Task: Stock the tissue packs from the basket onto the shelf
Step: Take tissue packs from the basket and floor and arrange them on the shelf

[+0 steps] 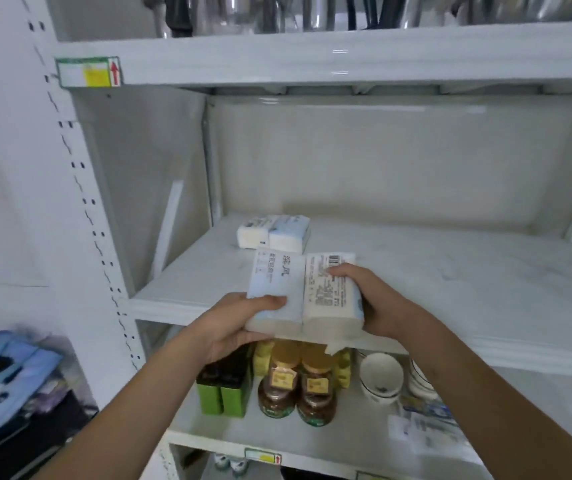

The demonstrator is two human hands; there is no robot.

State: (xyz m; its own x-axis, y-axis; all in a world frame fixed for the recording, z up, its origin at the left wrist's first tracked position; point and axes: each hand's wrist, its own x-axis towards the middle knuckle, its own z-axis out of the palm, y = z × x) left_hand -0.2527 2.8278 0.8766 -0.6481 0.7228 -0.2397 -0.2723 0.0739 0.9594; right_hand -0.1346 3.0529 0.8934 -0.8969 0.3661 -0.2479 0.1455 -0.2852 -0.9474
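Note:
I hold two tissue packs side by side over the front edge of the white middle shelf [433, 271]. My left hand [232, 327] grips the blue-and-white pack [274, 285] from below and the left, thumb on top. My right hand [371, 299] grips the white pack with a barcode label [329, 292] from the right. Two more tissue packs [274, 232] lie side by side further back on the shelf, to the left. The basket is out of view.
The shelf below holds brown jars with gold lids [295, 386], green boxes [223, 393], white bowls [381, 375] and some packets. Glassware and metal utensils stand on the top shelf [312, 53]. A perforated upright [80, 188] borders the left; blue bags [10, 375] lie lower left.

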